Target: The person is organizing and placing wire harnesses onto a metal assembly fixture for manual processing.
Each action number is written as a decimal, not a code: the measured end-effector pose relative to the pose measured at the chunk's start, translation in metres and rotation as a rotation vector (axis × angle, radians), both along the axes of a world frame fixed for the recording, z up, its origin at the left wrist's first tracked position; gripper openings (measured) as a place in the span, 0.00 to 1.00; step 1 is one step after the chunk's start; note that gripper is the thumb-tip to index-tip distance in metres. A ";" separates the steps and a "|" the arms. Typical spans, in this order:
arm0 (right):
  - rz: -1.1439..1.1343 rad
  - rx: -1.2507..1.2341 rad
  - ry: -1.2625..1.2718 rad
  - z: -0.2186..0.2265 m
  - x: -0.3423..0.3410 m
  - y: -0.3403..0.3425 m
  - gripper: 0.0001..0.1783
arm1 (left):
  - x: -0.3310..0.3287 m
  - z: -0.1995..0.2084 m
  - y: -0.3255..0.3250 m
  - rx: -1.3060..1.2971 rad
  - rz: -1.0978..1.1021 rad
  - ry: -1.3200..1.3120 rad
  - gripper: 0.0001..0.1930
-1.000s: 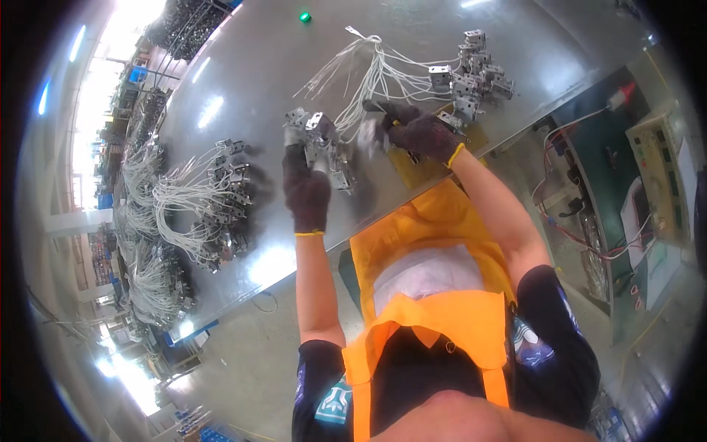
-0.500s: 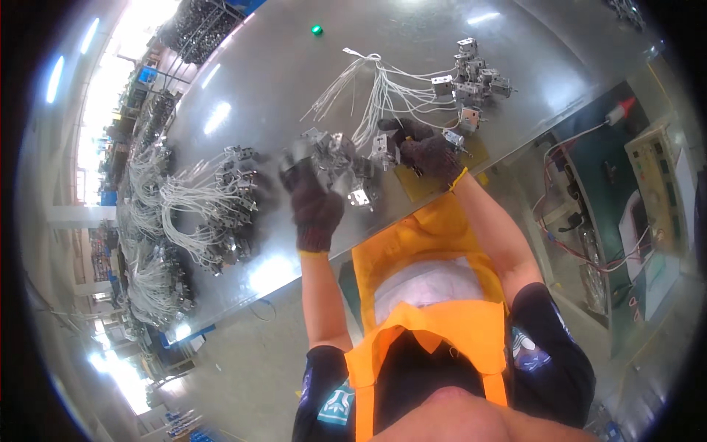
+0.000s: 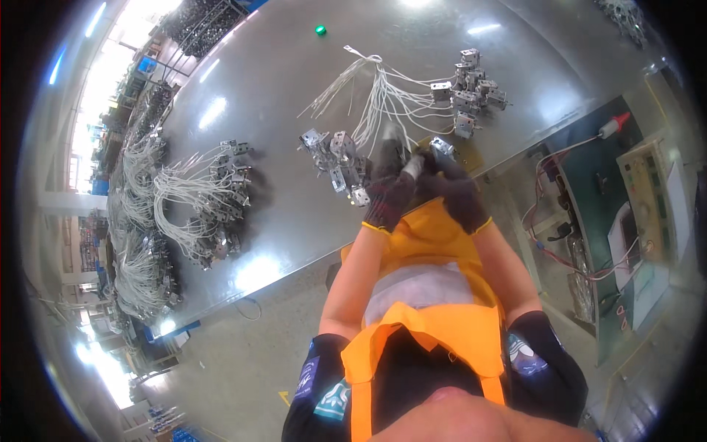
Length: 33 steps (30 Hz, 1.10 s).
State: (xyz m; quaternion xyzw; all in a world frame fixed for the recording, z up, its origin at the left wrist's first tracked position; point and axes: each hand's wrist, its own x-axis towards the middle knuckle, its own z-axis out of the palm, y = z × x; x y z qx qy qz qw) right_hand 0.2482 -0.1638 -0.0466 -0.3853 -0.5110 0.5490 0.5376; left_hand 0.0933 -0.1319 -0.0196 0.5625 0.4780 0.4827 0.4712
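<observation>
Your left hand (image 3: 390,184) and right hand (image 3: 458,195) work close together; whether they pinch, I cannot tell. Wires (image 3: 380,85) stretch lengthwise ahead, nearer the left.

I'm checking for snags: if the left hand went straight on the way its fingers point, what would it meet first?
Most likely the white wires fanned out on the metal table, just beyond the gloved left hand. Its fingertips are blurred and depth is unclear, so they may already touch.
</observation>
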 end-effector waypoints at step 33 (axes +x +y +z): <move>0.091 0.133 -0.939 0.054 0.035 0.009 0.17 | 0.021 -0.071 0.014 0.346 0.044 0.509 0.30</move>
